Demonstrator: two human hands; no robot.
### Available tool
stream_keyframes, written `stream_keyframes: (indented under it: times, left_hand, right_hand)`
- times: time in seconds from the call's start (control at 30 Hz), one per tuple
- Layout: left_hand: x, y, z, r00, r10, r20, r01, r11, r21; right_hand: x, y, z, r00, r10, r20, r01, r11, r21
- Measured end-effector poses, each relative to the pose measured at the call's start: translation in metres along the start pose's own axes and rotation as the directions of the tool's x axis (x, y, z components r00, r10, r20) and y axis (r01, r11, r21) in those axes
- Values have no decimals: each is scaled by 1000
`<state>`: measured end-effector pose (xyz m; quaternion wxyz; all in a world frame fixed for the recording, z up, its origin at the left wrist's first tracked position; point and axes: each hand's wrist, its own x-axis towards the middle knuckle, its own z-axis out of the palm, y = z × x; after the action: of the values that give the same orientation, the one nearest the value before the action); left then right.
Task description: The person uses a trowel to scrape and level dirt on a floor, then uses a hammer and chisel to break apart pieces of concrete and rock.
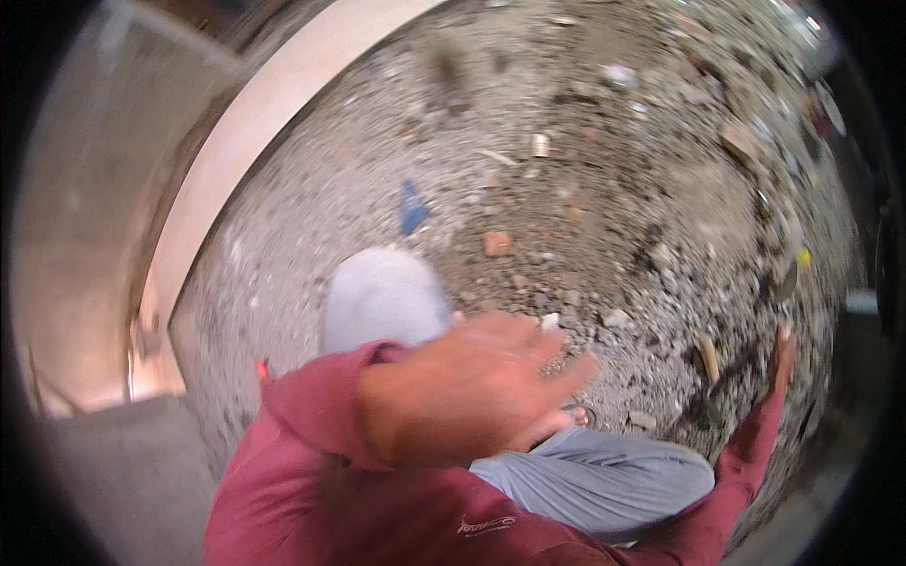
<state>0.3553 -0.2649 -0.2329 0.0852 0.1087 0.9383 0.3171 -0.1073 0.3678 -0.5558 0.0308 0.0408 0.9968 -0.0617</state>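
My left hand (481,382) is motion-blurred in the lower middle, fingers spread with nothing visible in them, over my grey-trousered legs (595,476). My right hand (783,349) reaches down to the rubble at the far right; its fingers are small and blurred, so I cannot tell what, if anything, it holds. To its left a short wooden handle (710,358) lies among grey gravel, its other end dark and unclear. Red sleeves cover both forearms.
A long pale board (236,141) runs along the left beside a concrete slab (113,189). A blue scrap (411,208), an orange brick fragment (497,243), loose stones and other debris lie ahead. A small red object (262,370) shows left of my arm.
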Motion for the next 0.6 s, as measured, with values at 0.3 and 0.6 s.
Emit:
stream_keyframes:
  times: [0.3, 0.6]
  left_hand:
    - [36, 51, 101, 957, -85, -277, 66, 995, -76]
    - [30, 68, 122, 897, -55, -438, 77, 996, 32]
  right_hand:
    - [38, -301, 3, 646, -745, 165, 744, 663, 81]
    - [-18, -475, 109, 303, -927, 221, 934, 335, 121]
